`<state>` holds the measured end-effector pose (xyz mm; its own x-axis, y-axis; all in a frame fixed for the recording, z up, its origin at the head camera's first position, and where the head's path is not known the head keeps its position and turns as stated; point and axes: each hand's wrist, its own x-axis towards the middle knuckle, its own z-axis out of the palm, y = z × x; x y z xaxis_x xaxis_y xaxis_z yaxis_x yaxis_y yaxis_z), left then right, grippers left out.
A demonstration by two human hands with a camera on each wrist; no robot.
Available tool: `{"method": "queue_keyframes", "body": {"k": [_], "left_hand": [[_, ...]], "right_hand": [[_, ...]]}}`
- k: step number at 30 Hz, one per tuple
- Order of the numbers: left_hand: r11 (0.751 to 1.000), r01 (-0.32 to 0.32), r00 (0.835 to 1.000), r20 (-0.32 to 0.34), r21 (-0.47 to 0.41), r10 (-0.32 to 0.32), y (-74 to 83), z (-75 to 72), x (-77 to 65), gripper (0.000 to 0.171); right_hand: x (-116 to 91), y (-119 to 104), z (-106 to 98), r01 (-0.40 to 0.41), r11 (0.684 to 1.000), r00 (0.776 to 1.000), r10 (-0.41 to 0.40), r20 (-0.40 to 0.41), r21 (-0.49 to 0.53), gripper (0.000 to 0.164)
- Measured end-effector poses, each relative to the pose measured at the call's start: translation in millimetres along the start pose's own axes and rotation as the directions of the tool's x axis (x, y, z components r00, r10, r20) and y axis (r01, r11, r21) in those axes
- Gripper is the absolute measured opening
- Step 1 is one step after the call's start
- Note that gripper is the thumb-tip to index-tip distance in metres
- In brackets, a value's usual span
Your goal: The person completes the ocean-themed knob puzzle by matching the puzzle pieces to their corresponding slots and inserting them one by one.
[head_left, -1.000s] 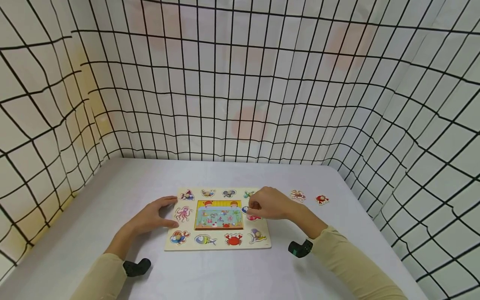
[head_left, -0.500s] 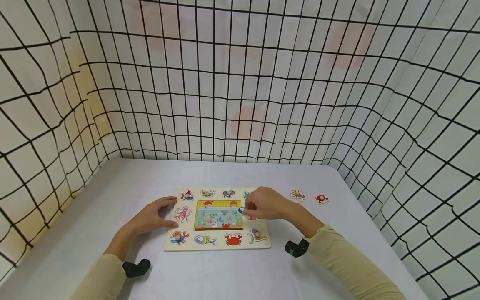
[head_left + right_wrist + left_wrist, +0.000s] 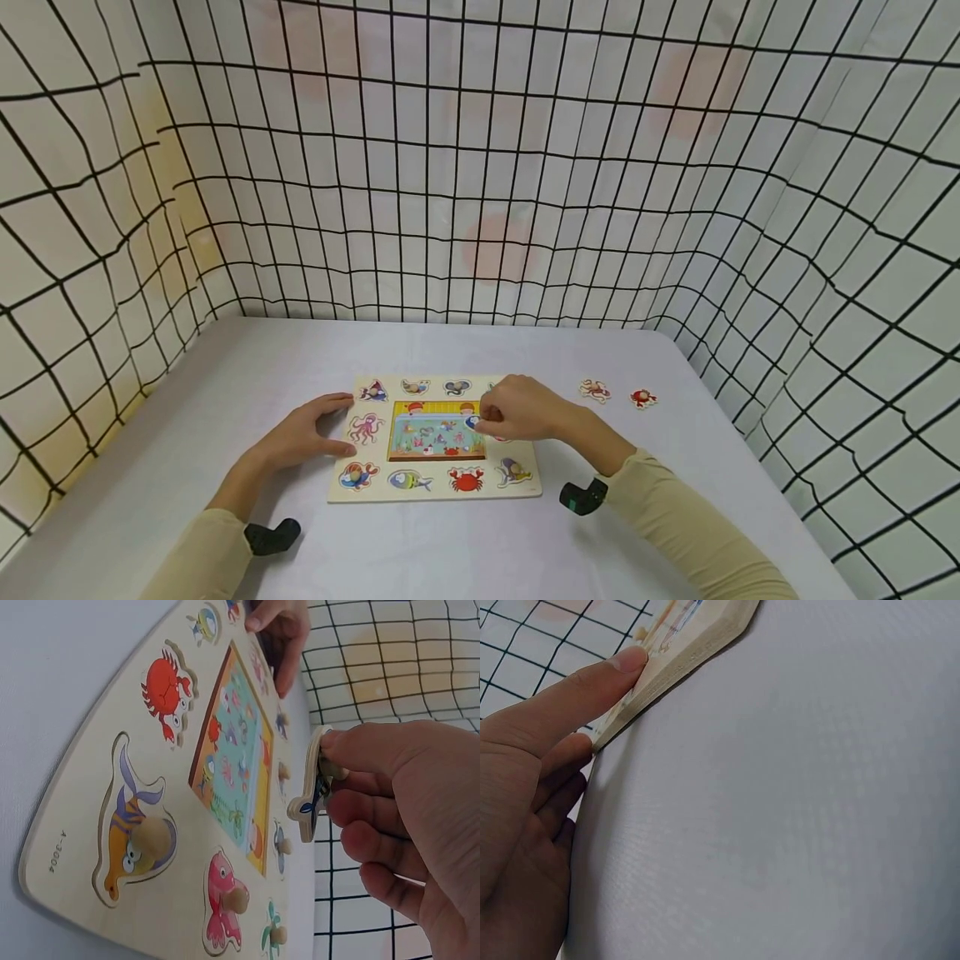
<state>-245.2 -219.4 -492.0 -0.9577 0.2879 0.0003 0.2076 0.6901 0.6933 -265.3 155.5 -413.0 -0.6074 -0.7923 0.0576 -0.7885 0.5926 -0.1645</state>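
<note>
A wooden peg puzzle board [image 3: 441, 490] with sea animals lies on the table. My left hand [image 3: 296, 435] rests at its left edge, the thumb [image 3: 630, 660] on the rim and the fingers spread along the side. My right hand [image 3: 521, 408] pinches a blue-and-white puzzle piece [image 3: 308, 787] between thumb and curled fingers; its knob is mostly hidden. That piece is raised above the board, tilted nearly edge-on in the right wrist view, and overlaps the right side of the aquarium picture [image 3: 435, 437] in the head view.
Crab [image 3: 467, 480], striped fish [image 3: 410, 479] and pink octopus [image 3: 365, 428] spots show no knob; several others hold knobbed pieces. A loose octopus piece [image 3: 595, 390] and crab piece [image 3: 643, 398] lie right of the board. Black netting [image 3: 450, 250] over white walls surrounds the table.
My right hand has moved left with the puzzle piece, from the board's right border to the aquarium picture. The left hand has stayed at the board's edge.
</note>
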Motion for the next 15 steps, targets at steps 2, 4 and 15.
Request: {"method": "queue_keyframes", "body": {"k": [2,4,15], "left_hand": [[1.0,-0.001,1.0,0.0,-0.001,0.001,0.4,-0.2,-0.3,0.092],[1.0,-0.004,1.0,0.0,-0.001,0.004,0.6,-0.3,-0.5,0.092],[1.0,-0.02,1.0,0.002,-0.006,0.02,-0.1,0.4,1.4,0.091]], "right_hand": [[2.0,-1.2,1.1,0.004,1.0,1.0,-0.004,-0.001,-0.012,0.022],[4.0,-3.0,1.5,0.008,1.0,1.0,-0.008,0.007,-0.016,0.023],[16.2,-15.1,3.9,0.026,1.0,0.999,-0.026,0.025,-0.004,0.022]]}}
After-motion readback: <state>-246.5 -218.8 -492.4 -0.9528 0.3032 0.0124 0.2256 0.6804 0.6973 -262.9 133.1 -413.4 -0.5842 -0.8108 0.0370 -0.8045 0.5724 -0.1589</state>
